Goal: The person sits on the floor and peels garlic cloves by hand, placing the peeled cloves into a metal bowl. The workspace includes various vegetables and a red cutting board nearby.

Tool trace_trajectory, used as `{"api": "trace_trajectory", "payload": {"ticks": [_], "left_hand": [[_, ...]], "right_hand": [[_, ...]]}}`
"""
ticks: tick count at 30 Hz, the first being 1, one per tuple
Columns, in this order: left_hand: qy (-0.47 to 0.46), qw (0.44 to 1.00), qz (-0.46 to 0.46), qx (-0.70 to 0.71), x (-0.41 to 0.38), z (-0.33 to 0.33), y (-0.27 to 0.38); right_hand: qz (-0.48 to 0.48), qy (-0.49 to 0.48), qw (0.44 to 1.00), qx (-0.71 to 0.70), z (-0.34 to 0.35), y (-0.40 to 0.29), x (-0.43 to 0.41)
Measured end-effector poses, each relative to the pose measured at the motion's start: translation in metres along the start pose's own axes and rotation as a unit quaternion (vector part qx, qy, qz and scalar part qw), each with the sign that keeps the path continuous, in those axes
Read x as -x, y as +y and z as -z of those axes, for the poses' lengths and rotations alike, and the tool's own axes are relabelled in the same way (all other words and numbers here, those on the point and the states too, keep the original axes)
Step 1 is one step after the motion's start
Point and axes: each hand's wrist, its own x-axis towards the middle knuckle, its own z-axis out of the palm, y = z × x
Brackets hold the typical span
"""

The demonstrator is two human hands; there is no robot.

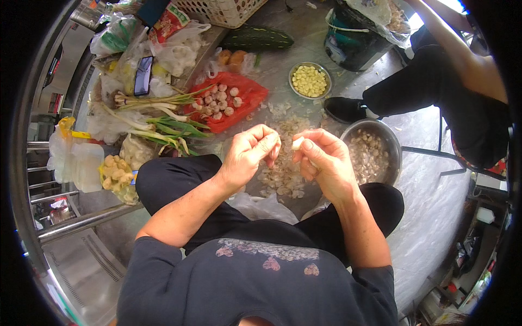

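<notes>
My right hand [324,157] pinches a pale garlic clove [298,143] between thumb and fingers. To its left, level with it, is my left hand [255,150], its thumb pressed to its curled fingers; whether something small is between them cannot be told. Beneath both hands, garlic skins [285,179] lie heaped on the floor. A steel basin [397,159] of unpeeled cloves stands right of my right hand. Farther off, a small metal bowl [291,83] holds peeled cloves. Whole garlic bulbs [221,96] rest on a red plastic bag [251,93] beyond my left hand.
Spring onions [163,102], bagged ginger [116,173] and a phone [143,76] lie at left. A dark green gourd [257,37] is beyond the red bag, near a white plastic basket [220,12]. A lined bucket [350,45] stands at upper right, beside another person's leg and shoe [344,109].
</notes>
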Motion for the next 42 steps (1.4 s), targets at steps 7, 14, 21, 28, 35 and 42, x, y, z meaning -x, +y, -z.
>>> {"api": "trace_trajectory", "payload": {"ticks": [7, 14, 21, 28, 35, 42], "left_hand": [[0.045, 0.992, -0.072, -0.097, 0.000, -0.012, -0.009], [-0.044, 0.993, 0.000, -0.113, 0.002, 0.007, -0.008], [-0.108, 0.990, 0.051, -0.070, 0.004, 0.001, 0.003], [-0.125, 0.989, 0.035, -0.075, 0.003, 0.004, -0.006], [-0.078, 0.980, -0.016, -0.180, 0.006, -0.002, 0.003], [-0.031, 0.955, -0.105, -0.276, 0.009, -0.005, 0.003]], "right_hand": [[0.019, -0.008, 1.000, -0.015, 0.002, 0.006, -0.002], [0.037, 0.002, 0.996, 0.078, -0.006, 0.007, 0.000], [0.031, -0.018, 0.988, 0.153, -0.007, 0.009, 0.002], [-0.007, -0.031, 0.992, 0.118, -0.003, 0.003, 0.003], [-0.001, -0.033, 0.996, 0.079, -0.003, 0.005, 0.003], [0.010, -0.032, 0.998, 0.060, -0.003, 0.010, 0.000]]}}
